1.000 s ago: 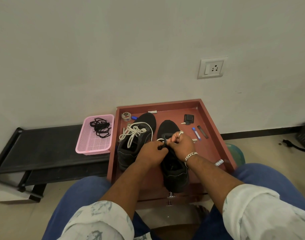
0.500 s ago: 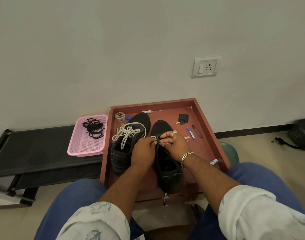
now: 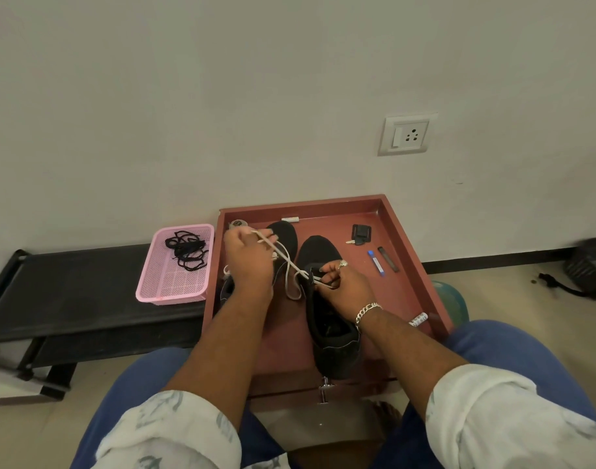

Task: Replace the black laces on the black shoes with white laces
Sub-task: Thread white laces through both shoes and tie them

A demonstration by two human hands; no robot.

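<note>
The person is threading the white lace [image 3: 283,257] through the right-hand black shoe [image 3: 330,319], which is sitting in the red tray [image 3: 411,262] at about 5 o'clock from the tray's middle. The left hand [image 3: 249,262] is pinching the lace's free end and drawing it up toward 10 o'clock, over the other black shoe [image 3: 284,233], whose own white lacing is mostly hidden behind that hand. The right hand [image 3: 344,282] is gripping the shoe's eyelet edge, steadying it where the lace is passing through. The removed black laces [image 3: 186,250] are lying bunched in the pink basket [image 3: 174,292] at 9 o'clock of the tray. The work is looking like an early eyelet of the second shoe (how many are done cannot be told). The next move is likely calling for pulling the slack through evenly, then feeding the tip into the next eyelet.
</note>
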